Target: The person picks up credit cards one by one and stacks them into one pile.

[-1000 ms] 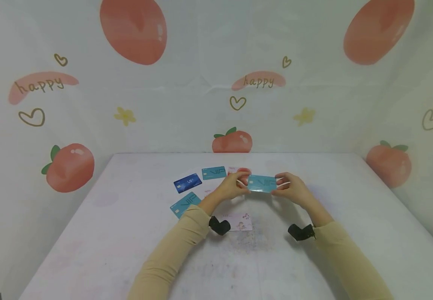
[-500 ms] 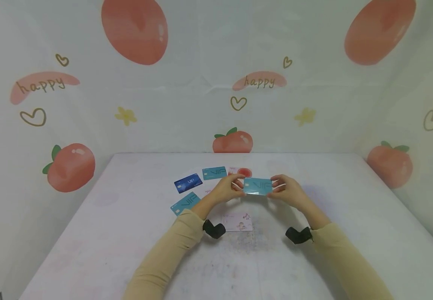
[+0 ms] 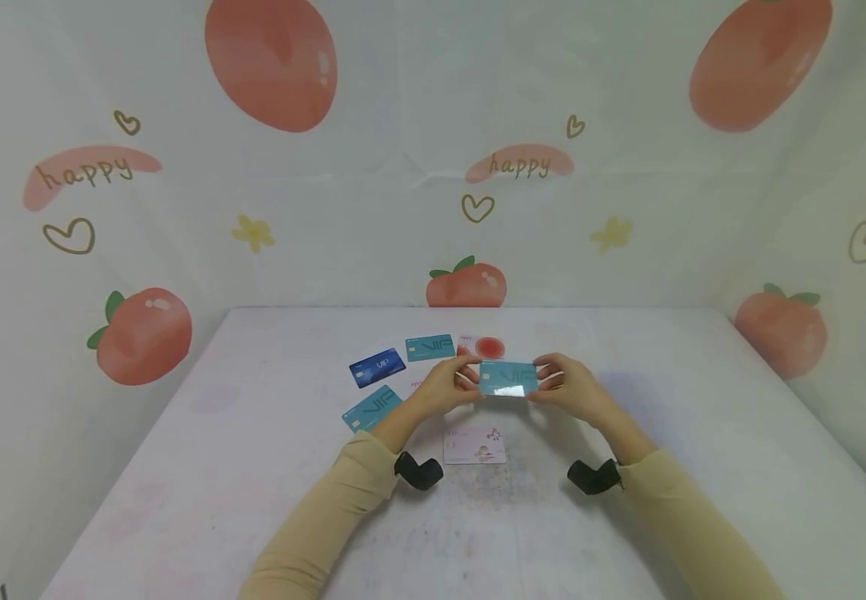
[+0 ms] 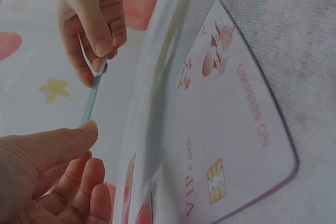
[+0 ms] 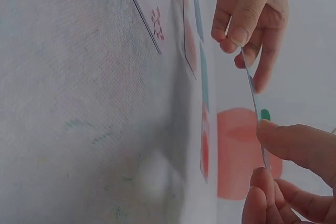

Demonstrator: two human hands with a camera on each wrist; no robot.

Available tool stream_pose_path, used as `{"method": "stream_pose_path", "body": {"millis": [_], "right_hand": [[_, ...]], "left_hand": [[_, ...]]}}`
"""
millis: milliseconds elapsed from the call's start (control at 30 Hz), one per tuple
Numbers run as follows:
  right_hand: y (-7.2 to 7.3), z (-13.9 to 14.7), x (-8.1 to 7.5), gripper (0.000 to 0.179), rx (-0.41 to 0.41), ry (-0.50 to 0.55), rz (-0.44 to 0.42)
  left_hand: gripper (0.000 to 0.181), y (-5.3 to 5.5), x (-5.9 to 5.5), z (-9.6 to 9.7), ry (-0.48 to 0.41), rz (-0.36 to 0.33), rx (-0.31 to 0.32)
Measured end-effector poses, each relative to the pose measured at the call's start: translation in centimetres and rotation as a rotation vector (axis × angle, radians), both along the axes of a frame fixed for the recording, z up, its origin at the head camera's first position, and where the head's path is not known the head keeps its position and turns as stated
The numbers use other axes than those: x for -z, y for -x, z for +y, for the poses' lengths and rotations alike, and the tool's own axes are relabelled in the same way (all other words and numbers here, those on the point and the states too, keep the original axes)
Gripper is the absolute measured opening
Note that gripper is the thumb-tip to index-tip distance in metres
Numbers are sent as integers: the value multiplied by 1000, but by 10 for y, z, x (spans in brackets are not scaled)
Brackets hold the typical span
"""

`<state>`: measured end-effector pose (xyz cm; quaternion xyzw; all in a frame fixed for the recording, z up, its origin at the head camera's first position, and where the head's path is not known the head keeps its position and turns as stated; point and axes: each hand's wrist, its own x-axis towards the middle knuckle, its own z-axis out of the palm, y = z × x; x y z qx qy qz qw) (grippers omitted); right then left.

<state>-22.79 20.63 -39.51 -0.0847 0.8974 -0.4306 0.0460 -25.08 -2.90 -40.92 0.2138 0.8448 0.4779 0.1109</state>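
Above the table, a teal VIP card [image 3: 508, 378] is held up by both hands, its printed face toward the head camera. My left hand [image 3: 443, 387] pinches its left edge between thumb and fingers. The opposite edge is pinched by my right hand [image 3: 573, 387]. Both wrist views show the card nearly edge-on, as a thin teal strip [image 4: 91, 98] in the left one. Beneath the hands, a pale pink VIP card [image 3: 473, 446] with a gold chip lies flat on the table. Another pinkish card [image 3: 419, 383] is mostly hidden behind my left hand.
Left of my left hand lie a dark blue VIP card [image 3: 377, 367] and a teal card [image 3: 372, 408], partly covered by my forearm. Farther back are another teal card [image 3: 429, 347] and a pink card with a red circle [image 3: 489, 347]. A printed cloth wall [image 3: 357, 242] stands behind the table.
Both hands have moved a little left and toward the body, carrying the teal card between them. The red-circle card is less covered now. The cards on the table have stayed in place.
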Motion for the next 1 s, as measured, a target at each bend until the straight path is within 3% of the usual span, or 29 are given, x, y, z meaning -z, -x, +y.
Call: {"method": "stream_pose_path", "body": {"millis": [400, 1000], "right_hand": [[-3, -9, 2, 54, -30, 2, 26], [-8, -23, 2, 54, -84, -6, 40]], "left_hand": [[56, -12, -2, -11, -8, 55, -12], [56, -23, 1, -28, 10, 68, -47]]}}
